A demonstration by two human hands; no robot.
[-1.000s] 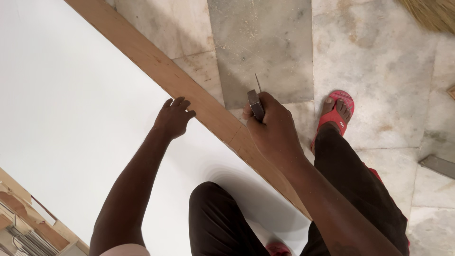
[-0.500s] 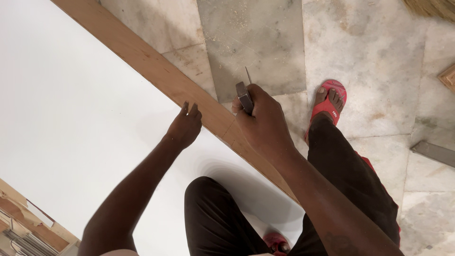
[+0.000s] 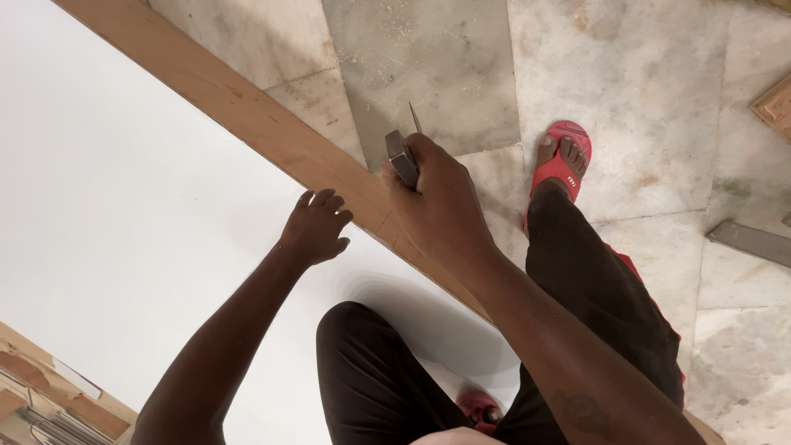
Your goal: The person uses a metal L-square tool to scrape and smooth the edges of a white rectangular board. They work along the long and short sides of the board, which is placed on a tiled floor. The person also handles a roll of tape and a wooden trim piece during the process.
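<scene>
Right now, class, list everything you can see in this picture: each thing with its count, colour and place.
White board: one, white, lying flat at left.
Wooden strip: one, brown, along the board's edge.
Floor tiles: several, grey marble, dusted with sawdust, at right.
Wood offcut: one, tan, right edge.
Grey bar: one, on the floor at right.
Cutting tool: one, grey with a thin blade, in the right hand.
Sandal: one, red, on the foot.
Left hand: fingertips on the board's edge.
Right hand: gripping the tool.

I see a plain white board [image 3: 124, 214] edged in bare brown wood, a red sandal [image 3: 564, 156], black trousers [image 3: 593, 280], and a grey-beige marbled floor [image 3: 659, 74] speckled with pale sawdust.
</scene>
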